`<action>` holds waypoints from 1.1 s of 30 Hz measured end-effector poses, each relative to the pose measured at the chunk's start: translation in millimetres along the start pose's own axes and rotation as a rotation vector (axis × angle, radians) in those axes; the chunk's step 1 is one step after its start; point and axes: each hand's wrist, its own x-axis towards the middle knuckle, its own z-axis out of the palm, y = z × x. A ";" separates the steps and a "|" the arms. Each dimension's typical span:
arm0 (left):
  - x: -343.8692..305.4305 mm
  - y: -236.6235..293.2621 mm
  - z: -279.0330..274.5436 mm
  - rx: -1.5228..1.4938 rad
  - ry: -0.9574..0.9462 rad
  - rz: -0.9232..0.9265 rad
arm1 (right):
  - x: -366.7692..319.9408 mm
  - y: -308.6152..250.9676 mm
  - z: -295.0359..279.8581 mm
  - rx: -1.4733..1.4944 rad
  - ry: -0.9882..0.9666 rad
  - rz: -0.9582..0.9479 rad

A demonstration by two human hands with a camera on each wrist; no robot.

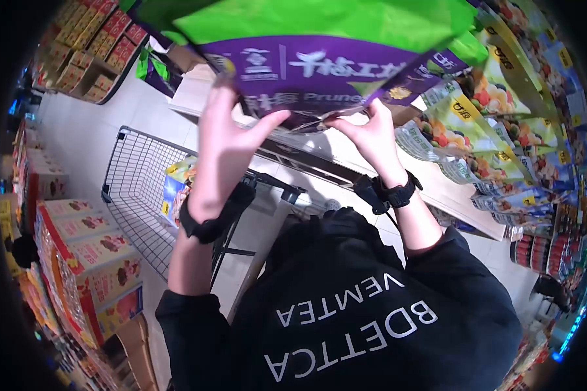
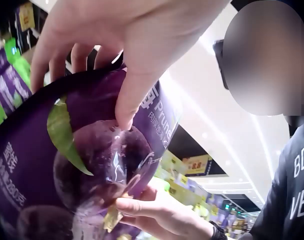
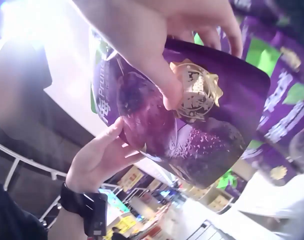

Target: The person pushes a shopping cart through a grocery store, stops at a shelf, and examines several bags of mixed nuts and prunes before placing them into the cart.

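Observation:
A large purple bag of prunes (image 1: 336, 75) with a green top is held up in front of the body in the head view. My left hand (image 1: 231, 137) grips its left side, thumb on the front and fingers around the edge. On the opposite side, my right hand (image 1: 372, 133) holds the lower edge with its thumb in front. The left wrist view shows the bag's front (image 2: 107, 135) with prune pictures and a clear, crinkled patch. A gold seal (image 3: 197, 92) lies beside the right thumb in the right wrist view.
A wire shopping cart (image 1: 134, 179) stands to the left with a colourful bag (image 1: 176, 189) in it. Stacked boxes (image 1: 104, 260) are at the lower left. Yellow and green fruit bags (image 1: 496, 117) line the right side above a pale shelf (image 1: 463, 199). More purple bags (image 3: 289, 100) sit behind.

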 end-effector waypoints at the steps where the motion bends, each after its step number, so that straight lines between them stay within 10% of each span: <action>1: 8.9 -10.5 28.7 -0.037 -0.041 0.113 | -5.3 27.4 -17.0 -0.065 0.060 0.039; 10: 4.8 -130.9 228.6 -0.267 -0.265 -0.323 | -45.2 191.0 -67.4 -0.097 0.253 0.359; 33: 29.1 -151.4 262.3 -0.098 -0.245 -0.473 | -31.7 217.1 -69.4 -0.218 0.251 0.366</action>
